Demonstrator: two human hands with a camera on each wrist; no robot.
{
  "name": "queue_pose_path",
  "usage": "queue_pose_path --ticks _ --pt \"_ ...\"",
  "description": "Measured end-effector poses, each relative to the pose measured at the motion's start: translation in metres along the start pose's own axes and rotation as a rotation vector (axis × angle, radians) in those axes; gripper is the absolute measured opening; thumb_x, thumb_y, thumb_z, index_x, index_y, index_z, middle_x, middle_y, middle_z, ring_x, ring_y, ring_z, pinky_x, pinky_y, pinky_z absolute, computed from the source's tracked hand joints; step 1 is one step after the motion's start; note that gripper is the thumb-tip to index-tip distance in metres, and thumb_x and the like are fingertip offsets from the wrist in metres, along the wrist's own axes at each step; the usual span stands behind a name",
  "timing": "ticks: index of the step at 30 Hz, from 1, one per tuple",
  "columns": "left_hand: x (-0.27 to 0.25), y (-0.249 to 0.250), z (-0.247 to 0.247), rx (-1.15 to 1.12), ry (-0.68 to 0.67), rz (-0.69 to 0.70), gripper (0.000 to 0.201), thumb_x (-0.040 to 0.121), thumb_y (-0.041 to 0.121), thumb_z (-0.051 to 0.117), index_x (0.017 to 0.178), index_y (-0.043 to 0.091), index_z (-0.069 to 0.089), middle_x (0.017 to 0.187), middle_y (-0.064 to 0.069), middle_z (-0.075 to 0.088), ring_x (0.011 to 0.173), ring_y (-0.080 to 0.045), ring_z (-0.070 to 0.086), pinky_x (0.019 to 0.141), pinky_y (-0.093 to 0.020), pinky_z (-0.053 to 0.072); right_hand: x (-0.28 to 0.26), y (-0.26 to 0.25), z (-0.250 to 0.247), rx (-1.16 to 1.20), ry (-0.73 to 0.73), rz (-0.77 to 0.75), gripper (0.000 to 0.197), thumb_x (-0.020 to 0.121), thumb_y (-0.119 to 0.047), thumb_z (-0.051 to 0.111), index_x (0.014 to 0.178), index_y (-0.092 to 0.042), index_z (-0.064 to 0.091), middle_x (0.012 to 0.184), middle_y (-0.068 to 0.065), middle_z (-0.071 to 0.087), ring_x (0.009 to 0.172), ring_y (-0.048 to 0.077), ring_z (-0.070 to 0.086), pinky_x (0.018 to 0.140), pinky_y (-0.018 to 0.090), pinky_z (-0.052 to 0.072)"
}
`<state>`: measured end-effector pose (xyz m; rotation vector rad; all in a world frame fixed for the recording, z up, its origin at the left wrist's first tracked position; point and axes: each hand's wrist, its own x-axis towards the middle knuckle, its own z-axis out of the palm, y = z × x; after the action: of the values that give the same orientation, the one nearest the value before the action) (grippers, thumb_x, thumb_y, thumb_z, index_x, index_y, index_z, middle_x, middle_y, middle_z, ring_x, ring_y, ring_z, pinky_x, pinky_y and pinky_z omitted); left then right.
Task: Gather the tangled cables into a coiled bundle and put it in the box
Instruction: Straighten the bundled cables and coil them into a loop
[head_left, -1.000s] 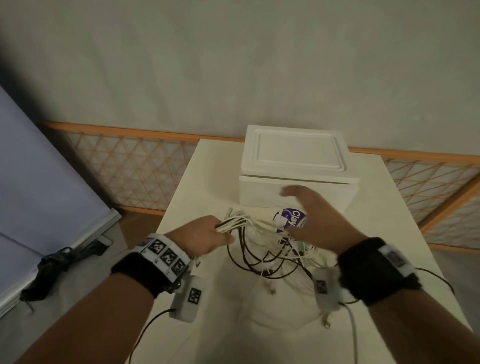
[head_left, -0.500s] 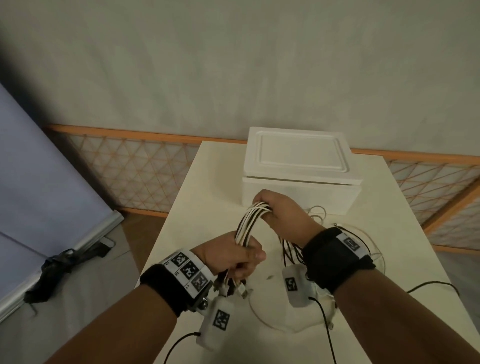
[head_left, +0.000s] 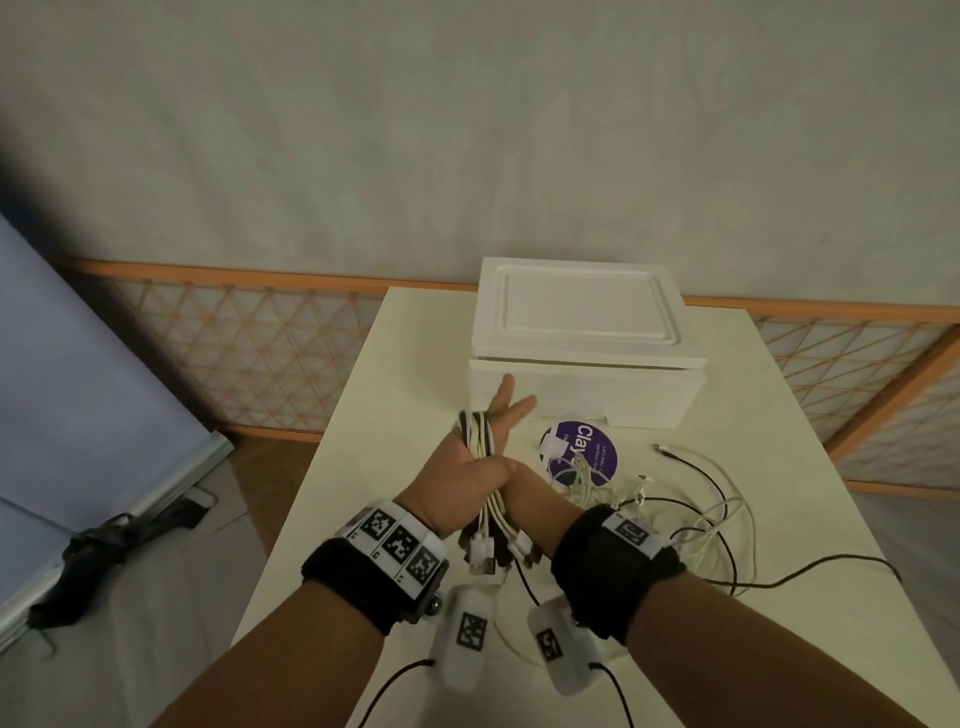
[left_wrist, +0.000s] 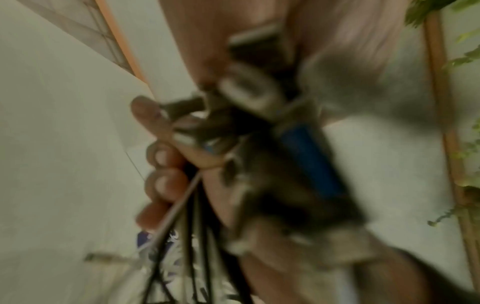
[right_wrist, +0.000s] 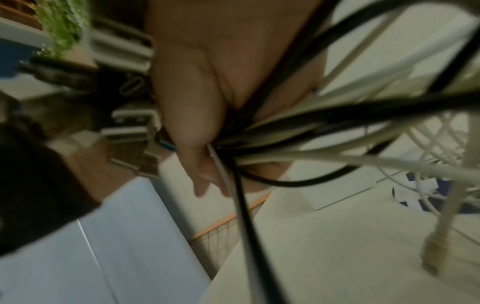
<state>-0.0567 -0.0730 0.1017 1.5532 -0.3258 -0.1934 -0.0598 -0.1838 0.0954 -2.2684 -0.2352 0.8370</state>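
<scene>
Far left, on the floor: pale blue-grey flat panel (head_left: 78, 389), with a black crumpled thing (head_left: 104, 540) at its foot; cannot tell what it is. Cream rectangular table (head_left: 415, 353) in the centre. Left hand (head_left: 457, 486) is over the table's near-left part, fingers (left_wrist: 166, 181) curled tight round a bundle of white and black USB cables (head_left: 480, 436). Metal plug ends (head_left: 485, 553) stick out of the fist on the wrist side. Right hand (head_left: 505, 415) crosses just under the left hand, touching it, fingers straight and spread, pointing at the box. The bundle loops round it, nothing pinched. Right wrist view is blurred: cables fan out across the palm (right_wrist: 197, 115). Behind the hands, a white foam box with lid on (head_left: 587, 322) sits at the table's far side. Right of the fingers, a round purple label (head_left: 597, 457) lies flat before the box. Further right, loose white and black cables (head_left: 701, 499) lie in a slack tangle on the table.
</scene>
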Motion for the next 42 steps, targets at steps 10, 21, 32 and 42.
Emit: queue_pose_path --ticks 10,21,32,42 --pt "0.007 -0.022 -0.031 0.52 0.001 -0.128 0.07 0.086 0.016 0.045 0.146 0.038 0.018 0.157 0.017 0.0 0.144 -0.005 0.019 0.117 -0.029 0.025 -0.009 -0.008 -0.03 -0.946 0.115 -0.322 0.026 0.094 -0.016 0.043 0.114 -0.006 0.056 0.1 0.011 0.065 0.088 0.027 0.063 0.08 0.039 0.053" --pt "-0.005 -0.025 -0.04 0.663 -0.044 -0.148 0.061 0.098 0.017 0.048 0.142 0.043 0.016 0.133 0.007 0.053 0.12 -0.007 0.053 0.103 -0.024 0.04 -0.044 -0.014 -0.063 -0.956 0.19 -0.302 0.02 0.086 -0.028 0.051 0.105 -0.022 0.052 0.09 -0.006 0.06 0.079 0.014 0.057 0.074 0.032 0.051" --pt "-0.01 0.011 -0.025 0.419 -0.185 -0.212 0.032 0.055 0.021 0.089 0.064 0.016 0.059 0.055 0.016 0.056 0.056 0.0 0.052 0.062 -0.021 0.044 -0.051 -0.025 -0.089 -0.641 0.238 -0.663 0.023 0.084 -0.034 0.064 0.107 -0.028 0.067 0.09 -0.01 0.066 0.082 0.008 0.058 0.075 0.03 0.048" --pt "-0.027 0.025 -0.008 0.254 -0.351 -0.316 0.015 0.083 0.009 0.07 0.078 0.023 0.072 0.064 0.01 0.06 0.059 -0.002 0.051 0.059 -0.015 0.044 -0.012 -0.015 -0.091 -0.228 0.137 -0.881 0.029 0.072 -0.02 0.079 0.1 -0.016 0.074 0.087 -0.012 0.063 0.082 0.0 0.059 0.075 0.019 0.05"
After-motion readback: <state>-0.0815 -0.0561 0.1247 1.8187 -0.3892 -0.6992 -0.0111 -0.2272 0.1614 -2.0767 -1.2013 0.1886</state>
